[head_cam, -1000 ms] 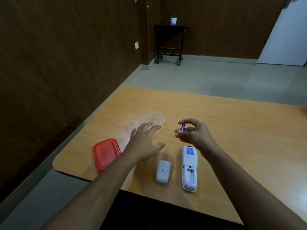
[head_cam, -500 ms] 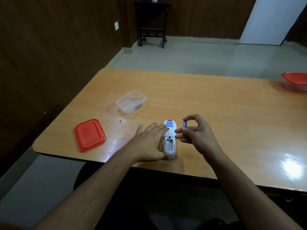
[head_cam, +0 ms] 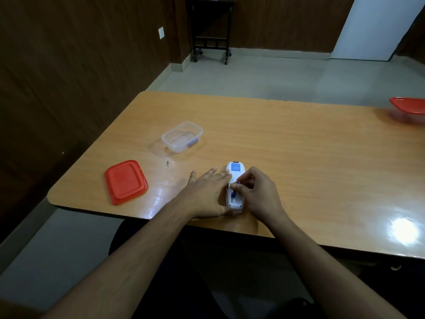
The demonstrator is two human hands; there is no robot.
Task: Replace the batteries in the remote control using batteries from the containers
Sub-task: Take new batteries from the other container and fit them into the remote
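The white remote control [head_cam: 235, 171] lies face down near the table's front edge, blue label at its far end, battery bay uncovered. A blue battery [head_cam: 234, 194] shows inside the bay. My left hand [head_cam: 207, 194] lies flat with spread fingers against the remote's left side, steadying it. My right hand [head_cam: 255, 192] hovers over the bay, thumb and fingers pinching a small blue battery [head_cam: 239, 182] at the bay's upper end. The clear plastic container [head_cam: 182, 137] stands open to the far left, one bluish battery at its near wall. The remote's battery cover is hidden.
A red lid [head_cam: 125, 181] lies flat at the table's front left. A tiny dark speck [head_cam: 167, 162] sits between lid and container. Another red-lidded container [head_cam: 408, 107] is at the far right edge. A dark side table [head_cam: 210, 31] stands by the back wall.
My right hand has come down from above the table onto the remote's battery bay with the battery. My left hand stayed against the remote. The camera view moved slightly closer.
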